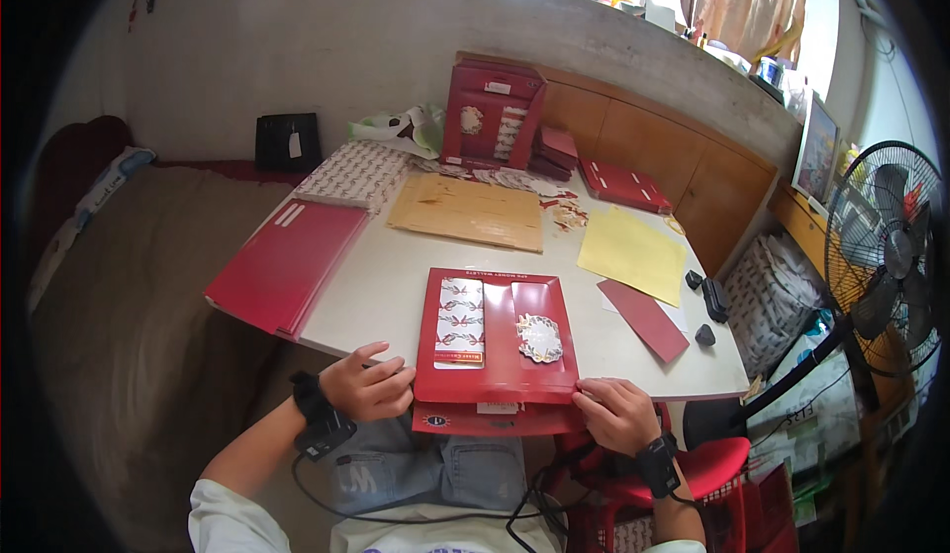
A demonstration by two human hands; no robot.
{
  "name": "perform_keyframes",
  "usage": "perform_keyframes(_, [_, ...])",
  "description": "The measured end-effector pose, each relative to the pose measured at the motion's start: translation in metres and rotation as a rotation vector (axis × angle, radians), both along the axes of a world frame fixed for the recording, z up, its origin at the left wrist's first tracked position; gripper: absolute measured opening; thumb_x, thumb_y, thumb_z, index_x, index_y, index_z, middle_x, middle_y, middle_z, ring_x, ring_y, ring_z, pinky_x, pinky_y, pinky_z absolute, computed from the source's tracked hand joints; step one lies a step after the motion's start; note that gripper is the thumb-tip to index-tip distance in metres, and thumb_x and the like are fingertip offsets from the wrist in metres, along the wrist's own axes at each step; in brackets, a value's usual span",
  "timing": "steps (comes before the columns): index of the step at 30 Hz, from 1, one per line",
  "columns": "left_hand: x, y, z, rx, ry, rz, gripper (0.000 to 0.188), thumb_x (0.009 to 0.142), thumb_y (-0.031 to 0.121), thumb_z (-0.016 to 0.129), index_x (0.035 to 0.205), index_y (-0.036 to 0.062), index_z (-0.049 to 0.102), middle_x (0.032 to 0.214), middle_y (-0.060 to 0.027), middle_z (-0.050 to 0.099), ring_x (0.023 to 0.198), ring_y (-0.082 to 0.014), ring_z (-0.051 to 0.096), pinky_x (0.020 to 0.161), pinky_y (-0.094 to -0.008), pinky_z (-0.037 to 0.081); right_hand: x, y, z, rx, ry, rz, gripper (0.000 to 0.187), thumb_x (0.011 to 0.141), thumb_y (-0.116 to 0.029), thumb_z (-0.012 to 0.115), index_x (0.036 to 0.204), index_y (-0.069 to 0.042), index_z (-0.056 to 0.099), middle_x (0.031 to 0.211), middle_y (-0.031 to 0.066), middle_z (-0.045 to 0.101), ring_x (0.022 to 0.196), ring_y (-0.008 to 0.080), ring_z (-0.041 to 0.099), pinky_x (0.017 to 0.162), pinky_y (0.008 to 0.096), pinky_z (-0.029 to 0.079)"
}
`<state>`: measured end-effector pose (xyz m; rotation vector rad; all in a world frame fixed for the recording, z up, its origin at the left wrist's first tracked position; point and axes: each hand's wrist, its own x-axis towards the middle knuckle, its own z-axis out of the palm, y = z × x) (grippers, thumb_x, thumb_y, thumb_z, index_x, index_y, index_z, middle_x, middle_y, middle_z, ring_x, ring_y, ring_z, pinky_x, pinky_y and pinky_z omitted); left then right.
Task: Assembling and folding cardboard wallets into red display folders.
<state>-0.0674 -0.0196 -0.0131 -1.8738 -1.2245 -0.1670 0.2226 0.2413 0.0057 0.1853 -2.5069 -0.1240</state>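
Observation:
In front of me, at the table's near edge, lies a flat red cardboard box (498, 355). Its face carries a white patterned panel (460, 321) on the left and a white scalloped label (539, 338) on the right. A red flap (450, 419) hangs from its near side, over my lap. My right hand (616, 413) grips the box's near right corner, thumb on top. Beside the near left corner is my left hand (368, 383), its fingers loosely bent and apart, with nothing seen in them.
Behind lie a brown cardboard sheet (467, 212), yellow paper (631, 254) and a dark red strip (645, 320). Red flat sheets (287, 266) overhang the table's left side. A red display box (492, 116) stands at the back, near paper scraps. A fan (891, 246) stands at right.

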Motion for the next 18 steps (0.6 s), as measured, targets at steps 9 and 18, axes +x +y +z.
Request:
perform_keyframes(9, [-0.002, 0.006, -0.006, 0.084, 0.006, -0.007, 0.012, 0.085, 0.022, 0.061, 0.094, 0.0177, 0.054, 0.116, -0.0007, 0.063, 0.103, -0.0149, 0.061, 0.106, -0.0466, 0.034, 0.007, 0.007, -0.028, -0.161, 0.147, -0.008, 0.023, 0.069, -0.001, 0.066, 0.091, -0.006, 0.063, 0.106, 0.0106, 0.066, 0.1, 0.0275, 0.065, 0.089, 0.042, 0.052])
perform_keyframes(18, [0.004, 0.013, -0.014, 0.085, -0.157, -0.078, 0.017, 0.086, 0.016, 0.061, 0.09, 0.0147, 0.045, 0.107, -0.0082, 0.068, 0.093, -0.0186, 0.067, 0.103, -0.0469, 0.037, 0.003, 0.009, -0.034, -0.213, 0.195, -0.033, 0.027, 0.071, 0.001, 0.068, 0.098, -0.002, 0.066, 0.108, 0.0113, 0.066, 0.102, 0.0286, 0.064, 0.09, 0.0421, 0.051])
